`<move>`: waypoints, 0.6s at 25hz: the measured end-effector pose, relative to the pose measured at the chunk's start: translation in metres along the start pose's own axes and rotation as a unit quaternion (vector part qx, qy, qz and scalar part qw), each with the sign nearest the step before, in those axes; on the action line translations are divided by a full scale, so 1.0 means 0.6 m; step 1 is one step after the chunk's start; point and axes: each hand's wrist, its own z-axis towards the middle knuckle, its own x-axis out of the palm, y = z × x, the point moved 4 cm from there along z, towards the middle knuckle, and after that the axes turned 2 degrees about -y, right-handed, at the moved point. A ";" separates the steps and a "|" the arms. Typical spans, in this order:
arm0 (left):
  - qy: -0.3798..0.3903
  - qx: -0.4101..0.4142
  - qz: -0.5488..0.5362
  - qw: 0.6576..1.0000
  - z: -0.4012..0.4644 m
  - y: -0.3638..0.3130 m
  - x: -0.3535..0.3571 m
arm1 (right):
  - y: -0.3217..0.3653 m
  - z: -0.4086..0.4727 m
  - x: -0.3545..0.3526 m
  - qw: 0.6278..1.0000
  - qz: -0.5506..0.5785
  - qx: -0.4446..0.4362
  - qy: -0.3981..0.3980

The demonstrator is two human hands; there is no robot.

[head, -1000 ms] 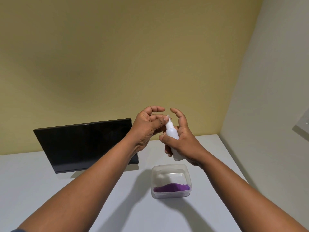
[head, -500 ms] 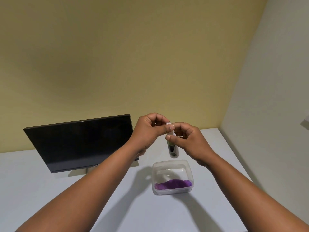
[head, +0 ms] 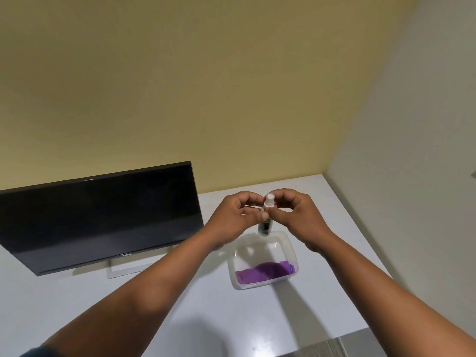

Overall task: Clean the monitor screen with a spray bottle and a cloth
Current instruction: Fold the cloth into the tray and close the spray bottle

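A small clear spray bottle (head: 265, 226) with a white nozzle hangs upright between both hands, above the far edge of a clear plastic container (head: 291, 251). My left hand (head: 234, 220) pinches its neck from the left. From the right, my right hand (head: 300, 217) grips the bottle near the top. A folded purple cloth (head: 265, 272) lies in the container's near half. The black monitor (head: 100, 215) stands to the left on the white table, screen dark and facing me.
The white table (head: 180, 318) runs to a yellow back wall and a pale wall on the right. The monitor's stand base (head: 126, 267) sits just left of my left forearm. The table's near right corner (head: 360, 336) shows at the bottom.
Both hands and the bottle have dropped lower, toward the container. The bottle's white nozzle now shows bare above my fingers. The camera has tilted down, showing more of the table.
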 end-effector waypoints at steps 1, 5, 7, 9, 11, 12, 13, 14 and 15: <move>0.010 -0.007 0.011 1.000 0.007 0.010 0.002 | -0.011 0.001 0.000 1.000 -0.005 0.004 -0.002; 0.030 -0.025 0.064 0.997 0.032 0.062 0.018 | -0.063 0.013 -0.006 0.999 -0.028 0.036 0.016; 0.020 -0.034 0.088 0.995 0.047 0.093 0.026 | -0.093 0.021 -0.008 0.998 -0.035 0.049 0.032; 0.013 -0.053 0.106 0.993 0.064 0.132 0.033 | -0.132 0.033 -0.010 0.995 -0.037 0.070 0.054; 0.009 -0.062 0.134 0.989 0.080 0.174 0.042 | -0.181 0.048 -0.010 0.992 -0.041 0.090 0.076; 0.005 -0.062 0.167 0.984 0.086 0.194 0.046 | -0.206 0.055 -0.010 0.991 -0.055 0.094 0.081; -0.001 -0.066 0.208 0.976 0.093 0.212 0.049 | -0.231 0.063 -0.009 0.989 -0.074 0.096 0.085; -0.006 -0.070 0.248 0.966 0.098 0.228 0.053 | -0.253 0.069 -0.007 0.987 -0.097 0.094 0.092; -0.009 -0.075 0.283 0.956 0.104 0.244 0.056 | -0.276 0.076 -0.005 0.983 -0.120 0.089 0.104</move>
